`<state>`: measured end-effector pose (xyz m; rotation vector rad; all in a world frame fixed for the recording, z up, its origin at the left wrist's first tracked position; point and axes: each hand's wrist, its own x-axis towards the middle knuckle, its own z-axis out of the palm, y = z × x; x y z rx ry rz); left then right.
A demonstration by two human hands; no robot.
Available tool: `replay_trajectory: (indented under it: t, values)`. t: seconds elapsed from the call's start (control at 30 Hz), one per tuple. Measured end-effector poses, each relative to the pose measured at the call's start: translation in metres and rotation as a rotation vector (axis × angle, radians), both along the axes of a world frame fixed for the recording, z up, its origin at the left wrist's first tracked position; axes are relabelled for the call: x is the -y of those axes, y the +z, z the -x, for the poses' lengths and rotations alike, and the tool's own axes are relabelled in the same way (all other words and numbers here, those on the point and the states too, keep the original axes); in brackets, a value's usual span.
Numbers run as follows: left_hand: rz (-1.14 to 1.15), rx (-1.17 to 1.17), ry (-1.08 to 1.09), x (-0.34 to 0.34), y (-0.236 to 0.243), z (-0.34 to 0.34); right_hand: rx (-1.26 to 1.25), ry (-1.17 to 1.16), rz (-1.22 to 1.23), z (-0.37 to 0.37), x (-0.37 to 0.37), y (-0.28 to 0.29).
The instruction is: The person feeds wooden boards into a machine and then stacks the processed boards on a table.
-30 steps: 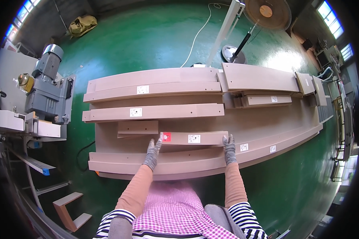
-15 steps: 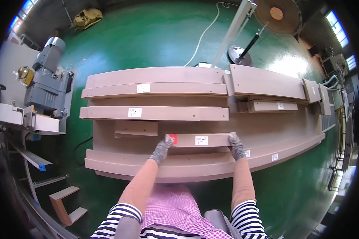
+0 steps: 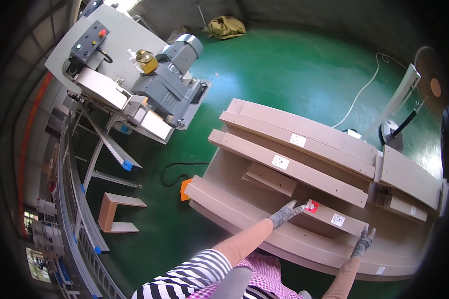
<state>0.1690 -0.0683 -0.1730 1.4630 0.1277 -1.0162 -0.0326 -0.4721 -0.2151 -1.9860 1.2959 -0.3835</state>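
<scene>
A short taupe board (image 3: 329,215) with a red label and a white label lies on the wide board stack, between my two grey-gloved hands. Beside its left end my left hand (image 3: 286,214) has its fingers stretched out, the tips close to the red label. My right hand (image 3: 364,243) is at the board's right end, fingers apart and pointing up along the edge. Neither hand appears wrapped round the board. Behind it runs a long labelled board (image 3: 309,172), and a smaller board pair (image 3: 271,178) lies to the left. A curved front board (image 3: 264,219) passes under my left forearm.
A grey motor machine (image 3: 167,89) with a control box (image 3: 88,42) stands at the left. Nearer are a metal roller track (image 3: 92,249) and a U-shaped board piece (image 3: 117,212) on the green floor. A pedestal fan (image 3: 391,132) stands at the right.
The view has swung left, bringing more of the machine in and shifting the boards rightward. My hands have loosened from the short board's ends, which they gripped before.
</scene>
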Motion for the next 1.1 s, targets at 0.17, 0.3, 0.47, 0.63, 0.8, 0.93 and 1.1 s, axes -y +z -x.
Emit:
replay_trajectory:
  t: [0.17,0.3,0.47,0.63,0.8,0.93,1.1]
  values:
    - [0.423,-0.284,0.197,-0.149,0.098,0.000,0.383,-0.159,-0.192,-0.028,-0.126,0.096]
    - [0.618,-0.160,0.647,-0.264,0.114,-0.007,0.538,-0.169,-0.247,-0.040,-0.202,0.072]
    - [0.830,0.000,1.161,-0.398,0.143,-0.056,0.322,0.345,-0.070,-0.100,-0.383,0.166]
    - [1.062,0.175,1.293,-0.494,0.189,-0.111,0.401,0.699,-0.244,-0.141,-0.496,0.199]
    - [1.169,0.226,1.329,-0.575,0.216,-0.163,0.372,0.731,-0.408,-0.179,-0.572,0.217]
    - [1.120,0.161,1.345,-0.612,0.225,-0.198,0.373,0.702,-0.534,-0.202,-0.608,0.214]
    - [1.113,0.086,1.291,-0.631,0.228,-0.232,0.330,0.633,-0.621,-0.219,-0.626,0.173]
